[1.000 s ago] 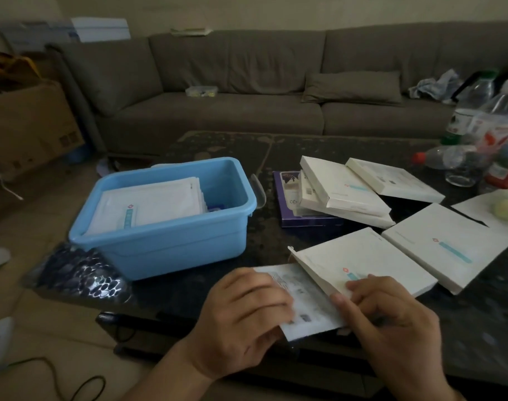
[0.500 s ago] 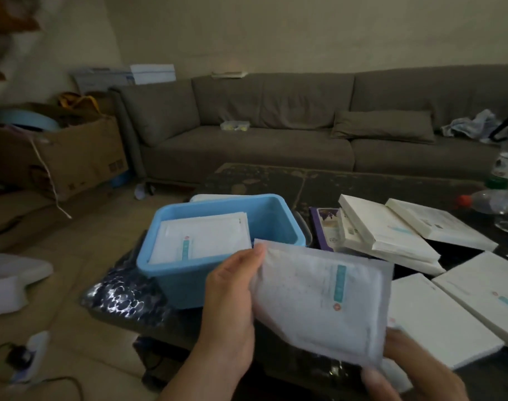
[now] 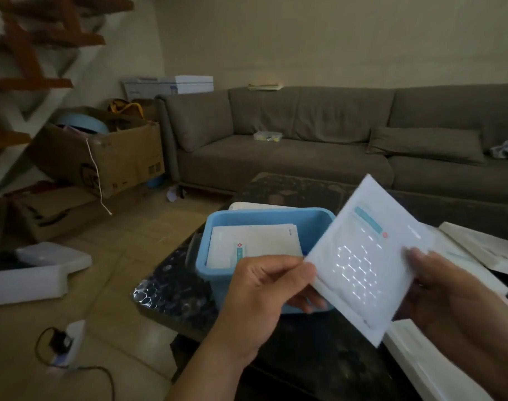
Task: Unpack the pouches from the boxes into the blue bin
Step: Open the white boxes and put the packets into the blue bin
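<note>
**White pouch held in both hands just beside the blue bin**

Much of the scene is cut off or blurred. The right hand (image 3: 446, 296) is partly hidden behind the white pouch (image 3: 368, 256), and only its thumb tip is seen on the pouch's front; the curl of its other fingers cannot be made out. The print on the pouch is too blurred to be read; a teal stripe and a small red mark are seen on it. The white boxes (image 3: 478, 247) to the right of the hands are cut off by the frame edge and partly covered by the pouch, so their number cannot be told.

The pouch is held tilted, pinched at its left edge by the left hand (image 3: 264, 287), thumb on top and fingers curled beneath, and gripped at its right edge by the right hand. The right part of the blue bin (image 3: 215, 227) is blocked from view by the pouch and the left hand.

The bin is found just beyond the left hand, on a dark table (image 3: 304, 186). White pouches (image 3: 255, 241) with the same teal stripe are seen lying flat inside it.

Beyond the hands a grey sofa (image 3: 304, 134) is seen. Far to the left of the left hand an open cardboard box (image 3: 102, 157) holding assorted items is set on the floor, and a white foam piece (image 3: 35, 273) is lying nearer
</note>
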{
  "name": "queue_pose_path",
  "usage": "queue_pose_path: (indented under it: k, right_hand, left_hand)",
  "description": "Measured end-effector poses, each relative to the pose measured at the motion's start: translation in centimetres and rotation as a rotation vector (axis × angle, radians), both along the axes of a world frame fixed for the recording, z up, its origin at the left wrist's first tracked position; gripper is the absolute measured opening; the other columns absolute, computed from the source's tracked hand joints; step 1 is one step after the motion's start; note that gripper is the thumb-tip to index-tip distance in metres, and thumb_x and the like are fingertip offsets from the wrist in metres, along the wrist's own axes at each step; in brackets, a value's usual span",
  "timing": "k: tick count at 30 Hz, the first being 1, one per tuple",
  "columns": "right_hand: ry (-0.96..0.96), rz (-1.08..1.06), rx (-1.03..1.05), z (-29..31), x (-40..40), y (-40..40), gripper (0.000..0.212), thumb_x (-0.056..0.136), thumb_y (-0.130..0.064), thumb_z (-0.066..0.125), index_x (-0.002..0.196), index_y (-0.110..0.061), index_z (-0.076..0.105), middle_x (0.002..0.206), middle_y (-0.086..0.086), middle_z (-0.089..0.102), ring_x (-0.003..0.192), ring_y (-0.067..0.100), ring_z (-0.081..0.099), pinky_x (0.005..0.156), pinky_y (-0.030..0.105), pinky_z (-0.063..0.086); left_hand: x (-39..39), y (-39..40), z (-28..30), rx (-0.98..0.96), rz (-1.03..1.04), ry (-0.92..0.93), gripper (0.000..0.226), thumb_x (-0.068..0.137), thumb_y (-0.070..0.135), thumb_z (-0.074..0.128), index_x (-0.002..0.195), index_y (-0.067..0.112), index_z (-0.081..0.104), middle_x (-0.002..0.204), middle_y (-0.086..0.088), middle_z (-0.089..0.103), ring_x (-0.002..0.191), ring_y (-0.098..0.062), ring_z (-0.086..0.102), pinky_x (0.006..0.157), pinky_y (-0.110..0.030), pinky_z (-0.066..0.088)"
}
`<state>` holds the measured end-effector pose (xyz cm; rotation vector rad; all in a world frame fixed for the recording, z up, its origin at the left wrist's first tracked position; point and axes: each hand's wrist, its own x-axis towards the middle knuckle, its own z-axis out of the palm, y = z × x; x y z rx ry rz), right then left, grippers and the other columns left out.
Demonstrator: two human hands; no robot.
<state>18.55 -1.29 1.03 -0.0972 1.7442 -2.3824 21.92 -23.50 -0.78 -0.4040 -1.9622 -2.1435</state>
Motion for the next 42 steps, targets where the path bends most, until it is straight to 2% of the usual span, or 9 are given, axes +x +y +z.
queue_pose_path:
  k: [4, 9, 12, 19, 26, 32, 36, 39, 42]
  right_hand:
    - [-0.017, 0.187, 0.114, 1.9, -0.7, -2.7, 0.042, 0.078, -0.015, 0.061, 0.117, -0.033, 0.061, 0.104, 0.009, 0.074, 0.086, 0.031, 0.074, 0.062, 0.045, 0.059]
    - [0.057, 0.508, 0.493, 5.9, -3.3, -4.2, 0.044, 0.081, -0.006, 0.06, 0.121, -0.023, 0.058, 0.105, 0.006, 0.075, 0.095, 0.026, 0.073, 0.072, 0.04, 0.061]
    - [0.098, 0.656, 0.662, 7.0, -4.5, -5.5, 0.038, 0.087, -0.009, 0.061, 0.122, -0.024, 0.058, 0.11, 0.005, 0.073, 0.101, 0.024, 0.071, 0.078, 0.036, 0.06]
    - [-0.064, 0.343, 0.1, 4.0, -5.4, -6.8, 0.03, 0.088, -0.021, 0.056, 0.115, -0.012, 0.066, 0.109, 0.014, 0.073, 0.097, 0.029, 0.072, 0.08, 0.046, 0.058]
    - [-0.008, 0.128, 0.206, 4.0, -7.2, -8.7, 0.016, 0.091, -0.007, 0.058, 0.102, -0.01, 0.069, 0.097, 0.01, 0.076, 0.076, 0.02, 0.075, 0.059, 0.033, 0.061]
    - [-0.021, 0.129, 0.473, 4.7, -9.0, -9.5, 0.013, 0.091, -0.009, 0.061, 0.102, -0.012, 0.067, 0.095, 0.01, 0.074, 0.077, 0.021, 0.072, 0.054, 0.031, 0.058]
    - [-0.116, 0.204, 0.595, 3.7, -9.1, -10.6, 0.011, 0.091, -0.005, 0.06, 0.099, -0.009, 0.066, 0.092, 0.013, 0.072, 0.079, 0.024, 0.071, 0.062, 0.036, 0.061]
    - [-0.139, 0.203, 0.63, 3.1, -9.3, -11.5, 0.008, 0.09, -0.004, 0.062, 0.096, -0.007, 0.067, 0.095, 0.014, 0.072, 0.082, 0.025, 0.071, 0.068, 0.036, 0.061]
    - [-0.103, 0.191, 0.726, 3.2, -9.5, -11.9, 0.018, 0.088, -0.008, 0.067, 0.106, -0.007, 0.068, 0.101, 0.013, 0.072, 0.091, 0.027, 0.07, 0.083, 0.043, 0.059]
  left_hand:
    - [0.1, -1.0, 0.4, -0.09, 0.087, 0.025, 0.025, 0.083, 0.04, 0.072, 0.081, 0.017, 0.08, 0.081, -0.001, 0.077, 0.073, -0.015, 0.072, 0.067, -0.026, 0.057]
    - [-1.1, -3.6, 3.3, -0.039, 0.148, -0.062, 0.043, 0.081, 0.054, 0.062, 0.091, 0.015, 0.076, 0.089, -0.003, 0.077, 0.081, -0.016, 0.074, 0.069, -0.031, 0.056]
    - [-2.2, -4.3, 3.5, -0.005, 0.301, -0.098, 0.019, 0.087, 0.038, 0.065, 0.084, 0.024, 0.077, 0.086, 0.002, 0.076, 0.086, -0.017, 0.074, 0.072, -0.036, 0.056]
    - [-3.4, -5.9, 3.4, 0.417, 0.469, -0.236, 0.011, 0.093, 0.017, 0.064, 0.088, 0.012, 0.072, 0.086, -0.001, 0.078, 0.084, -0.017, 0.076, 0.062, -0.028, 0.059]
    - [-2.5, -7.7, 3.9, 0.312, 0.324, -0.227, 0.018, 0.086, 0.016, 0.063, 0.102, 0.018, 0.071, 0.095, -0.001, 0.078, 0.089, -0.016, 0.076, 0.062, -0.025, 0.06]
    - [-2.6, -9.9, 3.5, 0.265, 0.637, -0.161, 0.019, 0.085, 0.007, 0.068, 0.1, 0.017, 0.069, 0.086, -0.002, 0.077, 0.08, -0.013, 0.074, 0.07, -0.026, 0.056]
    - [-3.5, -10.6, 2.1, -0.041, 0.781, -0.093, 0.021, 0.09, 0.007, 0.066, 0.098, 0.026, 0.069, 0.092, 0.006, 0.076, 0.092, -0.009, 0.072, 0.087, -0.033, 0.058]
    - [-4.0, -10.0, 1.3, -0.528, 0.674, -0.027, 0.031, 0.091, 0.005, 0.063, 0.101, 0.034, 0.068, 0.111, 0.016, 0.069, 0.107, -0.003, 0.062, 0.082, -0.014, 0.054]
    - [-4.7, -9.5, 0.9, -0.827, 0.643, -0.034, 0.035, 0.092, 0.012, 0.059, 0.109, 0.043, 0.06, 0.128, 0.022, 0.056, 0.13, -0.003, 0.042, 0.118, -0.045, 0.029]
